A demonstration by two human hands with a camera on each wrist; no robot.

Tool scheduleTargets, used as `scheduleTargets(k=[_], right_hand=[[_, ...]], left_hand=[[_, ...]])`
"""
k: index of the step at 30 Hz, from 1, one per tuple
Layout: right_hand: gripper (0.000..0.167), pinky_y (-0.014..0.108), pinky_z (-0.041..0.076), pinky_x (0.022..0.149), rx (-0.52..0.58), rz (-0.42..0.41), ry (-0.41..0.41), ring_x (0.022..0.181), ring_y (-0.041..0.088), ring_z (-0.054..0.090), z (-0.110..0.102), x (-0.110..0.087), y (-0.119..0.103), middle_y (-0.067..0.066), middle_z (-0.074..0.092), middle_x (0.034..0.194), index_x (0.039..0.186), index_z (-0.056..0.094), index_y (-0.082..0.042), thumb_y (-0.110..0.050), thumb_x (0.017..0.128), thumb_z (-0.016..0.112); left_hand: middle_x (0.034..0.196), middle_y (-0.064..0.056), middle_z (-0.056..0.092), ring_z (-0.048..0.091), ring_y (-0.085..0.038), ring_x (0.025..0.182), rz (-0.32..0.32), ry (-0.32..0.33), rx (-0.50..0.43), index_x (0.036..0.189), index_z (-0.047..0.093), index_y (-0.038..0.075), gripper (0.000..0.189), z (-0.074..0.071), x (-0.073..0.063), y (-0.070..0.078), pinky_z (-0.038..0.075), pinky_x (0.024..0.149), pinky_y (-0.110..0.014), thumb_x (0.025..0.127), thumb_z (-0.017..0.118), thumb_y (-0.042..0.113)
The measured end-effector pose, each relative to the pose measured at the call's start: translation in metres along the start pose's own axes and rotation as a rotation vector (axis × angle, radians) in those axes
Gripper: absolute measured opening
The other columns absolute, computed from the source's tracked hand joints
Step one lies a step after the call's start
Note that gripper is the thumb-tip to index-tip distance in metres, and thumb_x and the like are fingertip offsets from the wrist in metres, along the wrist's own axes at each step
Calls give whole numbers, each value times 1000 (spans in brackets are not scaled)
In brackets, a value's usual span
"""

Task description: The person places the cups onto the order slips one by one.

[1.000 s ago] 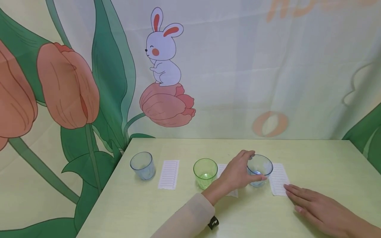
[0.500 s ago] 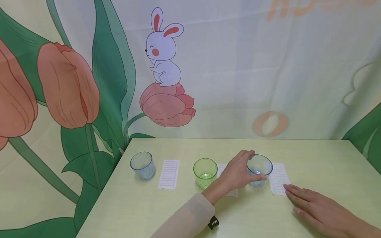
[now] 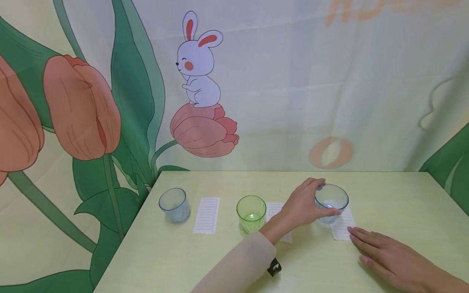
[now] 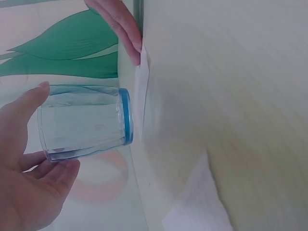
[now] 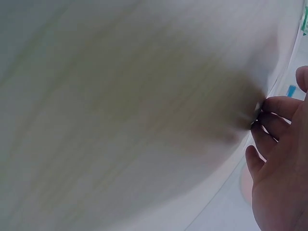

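My left hand [image 3: 305,203] grips a clear blue-tinted glass [image 3: 329,197] by its rim, thumb on the near side and fingers on the far side. In the left wrist view the glass [image 4: 84,122] is upright relative to the table, with its base just off the surface beside the right-hand lined paper slip [image 3: 342,230]. Seen from the head, it overlaps the slip's upper part. The flat, extended fingers of my right hand [image 3: 393,258] touch that slip's lower right corner. In the right wrist view the hand [image 5: 281,168] has its fingertips on the table.
A green glass [image 3: 251,213] stands left of the left forearm, beside a middle paper slip [image 3: 275,208] partly covered by the arm. Farther left are another blue glass [image 3: 174,205] and a third slip [image 3: 207,215]. A printed curtain [image 3: 271,89] hangs behind the table [image 3: 161,260].
The left hand has lifted the blue glass off the table and carried it right and slightly away, over the right-hand slip. The right hand stays at the slip's corner.
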State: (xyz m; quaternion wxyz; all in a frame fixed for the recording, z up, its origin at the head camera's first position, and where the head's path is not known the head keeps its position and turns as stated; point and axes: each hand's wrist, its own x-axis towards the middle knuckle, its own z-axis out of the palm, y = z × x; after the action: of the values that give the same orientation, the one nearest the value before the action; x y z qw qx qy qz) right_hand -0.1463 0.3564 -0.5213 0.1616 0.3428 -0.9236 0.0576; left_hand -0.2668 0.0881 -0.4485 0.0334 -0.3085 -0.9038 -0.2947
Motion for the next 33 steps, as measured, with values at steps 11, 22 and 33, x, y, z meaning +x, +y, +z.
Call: scheduleTargets(k=[11,22,33], right_hand=[[54,10,6,123,20,-26,20,154,-7,20,-2,0,1,6,57,156,144,66,-6,-30,97,77],[53,10,7,123,26,-31,22,154,-7,21,-2,0,0,7,57,156,144,66,-6,-29,97,77],[53,12,7,123,16,-49,37,155,-4,21,-1,1,2,5,55,157,143,67,-5,-29,96,77]], left_hand=[[147,12,56,56,-4,131,-51,-17,-16,157,49,23,90,23,27,16,48,105,-19,85,82,65],[148,14,55,57,-4,130,-83,-28,-24,157,50,26,91,40,31,18,50,103,-20,83,83,67],[146,16,54,57,-1,127,-72,-60,1,157,49,27,90,40,32,25,50,101,-19,83,82,67]])
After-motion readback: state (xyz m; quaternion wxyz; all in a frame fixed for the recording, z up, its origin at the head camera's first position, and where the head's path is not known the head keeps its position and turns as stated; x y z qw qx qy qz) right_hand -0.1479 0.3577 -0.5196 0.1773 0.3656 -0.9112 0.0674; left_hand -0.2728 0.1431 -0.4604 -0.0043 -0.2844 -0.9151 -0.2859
